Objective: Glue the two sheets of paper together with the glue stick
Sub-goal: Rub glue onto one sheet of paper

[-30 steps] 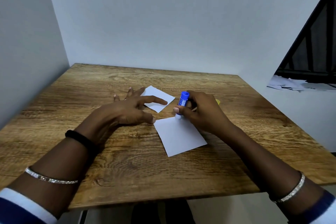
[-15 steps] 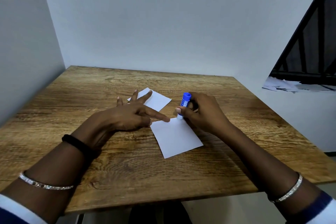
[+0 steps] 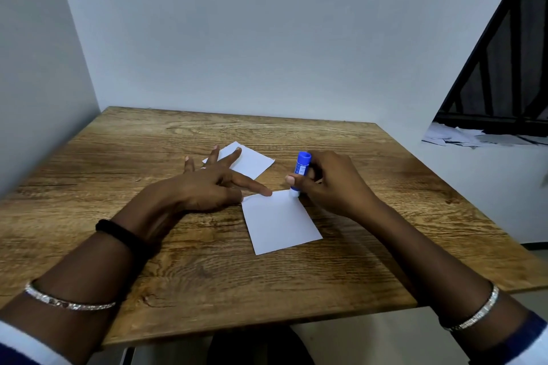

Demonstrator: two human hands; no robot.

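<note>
L wrist: black band (image 3: 118,231), silver bangle (image 3: 69,304) | R: silver bangle (image 3: 474,315) | sleeves: prob. navy/white (image 3: 17,347)

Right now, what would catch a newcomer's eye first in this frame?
The blue plastic glue stick, shut in the right hand, its white tip pressed on the far corner of the near white paper sheet at the middle of the wooden table. The left hand pins that sheet's far edge with its forefinger, other fingers spread over the second white sheet behind.

Wooden table (image 3: 207,290), grey walls (image 3: 237,38), scattered papers (image 3: 462,136)
</note>
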